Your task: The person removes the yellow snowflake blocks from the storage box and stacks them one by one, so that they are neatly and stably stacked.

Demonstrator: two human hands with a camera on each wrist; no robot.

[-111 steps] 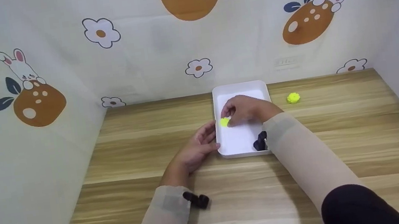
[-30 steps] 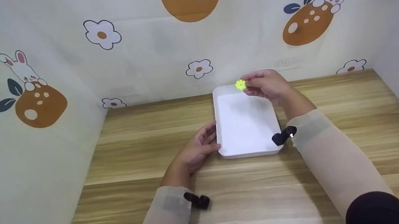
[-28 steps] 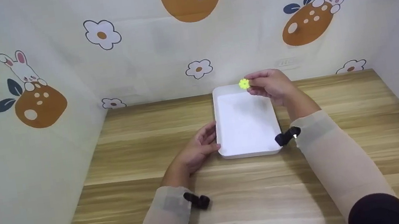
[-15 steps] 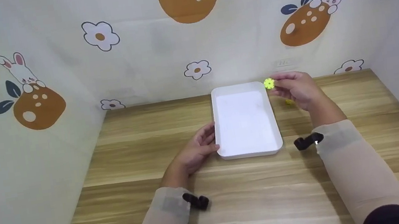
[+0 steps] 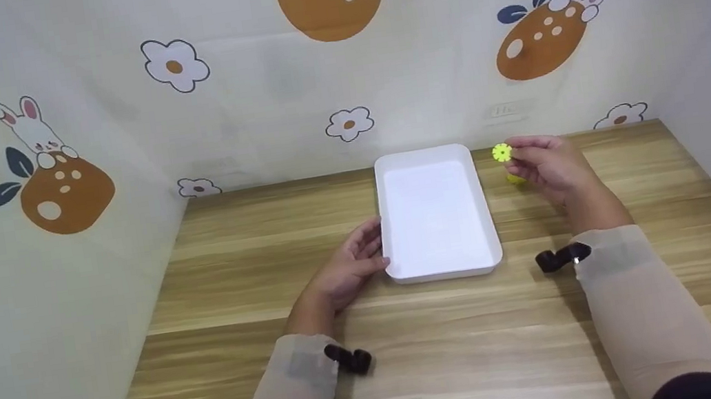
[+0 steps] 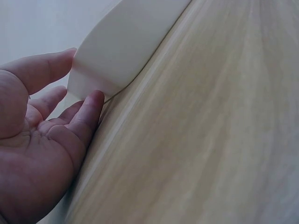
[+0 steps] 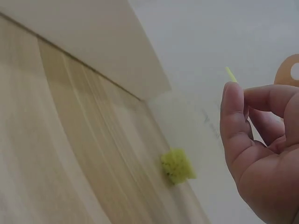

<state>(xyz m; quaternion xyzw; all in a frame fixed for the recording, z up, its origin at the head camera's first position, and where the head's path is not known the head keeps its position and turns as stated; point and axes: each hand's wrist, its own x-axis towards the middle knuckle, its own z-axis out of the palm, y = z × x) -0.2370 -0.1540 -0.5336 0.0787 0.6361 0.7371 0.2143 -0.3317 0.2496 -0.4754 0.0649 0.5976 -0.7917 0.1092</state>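
My right hand pinches a thin yellow snowflake disc between thumb and finger, right of the tray's far corner. In the right wrist view only the edge of that disc shows above the fingertips. Just below it on the table lies a yellow stack, seemingly of similar discs, which the hand partly covers in the head view. A white rectangular tray stands at the middle, with nothing lying in it. My left hand touches the tray's left wall with relaxed fingers, its thumb at the rim.
The wood-grain table runs back to a printed cloth wall. More wall closes in the left and right sides. A small black camera sits on the left wrist, another camera on the right.
My right hand has taken the disc up out of the tray and carried it right, past the rim, to above the yellow stack. The left hand stays at the tray's side.
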